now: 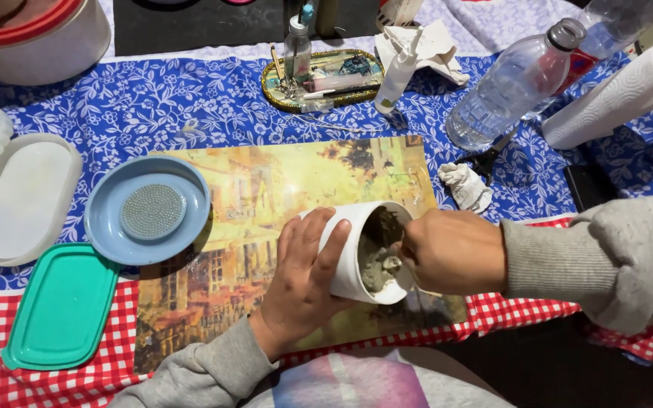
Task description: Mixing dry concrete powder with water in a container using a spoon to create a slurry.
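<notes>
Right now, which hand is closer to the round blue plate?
Left. The left hand holds the white cup just right of the blue plate. The right hand is farther right, past the cup, at its open mouth.

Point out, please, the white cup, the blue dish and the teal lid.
white cup [348,261], head view, on its outer side wall.
blue dish [107,219], head view, on its bare left rim.
teal lid [62,306], head view, on its flat middle.

White cup [349,253], tilted with its mouth toward three o'clock, holding thick grey paste [378,257], lying on painted mat at centre.
</notes>
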